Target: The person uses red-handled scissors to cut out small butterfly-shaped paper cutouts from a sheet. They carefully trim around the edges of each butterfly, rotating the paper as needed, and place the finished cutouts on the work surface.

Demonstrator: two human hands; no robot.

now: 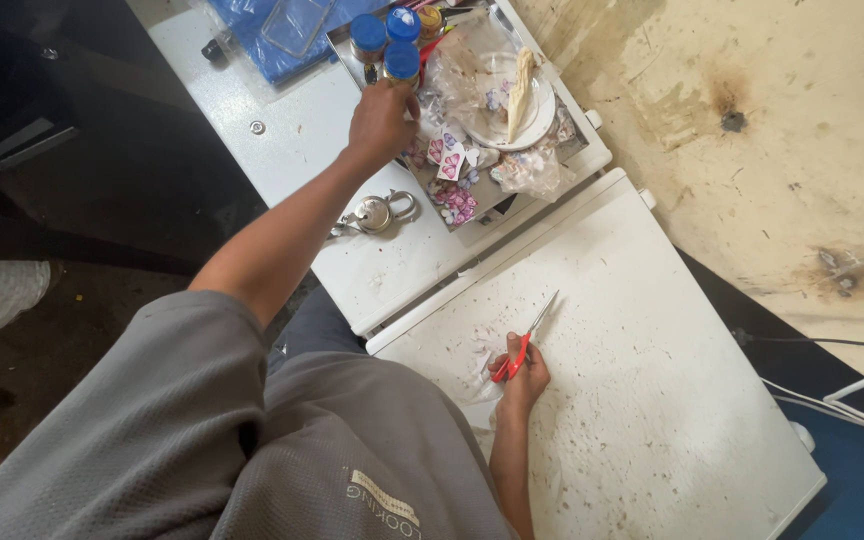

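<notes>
I see the right grip [522,378] resting low on the white speckled surface [652,400], its fingers closed through the red handles of a pair of scissors [524,345]; the thin metal blades point up and away from the grip, almost shut, and small pale paper scraps [477,362] lie just beside its knuckles. The left grip [382,118] reaches far ahead over a cluttered tray [347,55], fingers curled down over a blue-lidded jar [402,62], with two more blue-capped jars [384,30] just beyond it; I cannot tell whether it actually clamps the lid or only touches it. Just to the right of that grip sit heart-shaped stickers [449,160], crinkled clear plastic bags [527,170] and a white plate [532,110] carrying a pale strip. Nearer than the left grip, beside the forearm, a metal padlock with keys [377,213] lies on the second white surface [292,130], and a blue plastic sheet [272,40] lies to its far left. I judge the scissors light, stiff and sharp at the tips, best held by the red loops as now. The jar looks small, rigid and smooth-sided, likely a little slippery, so the ribbed lid rim seems the surest place to take it. The stickers would be flimsy and easily creased.
</notes>
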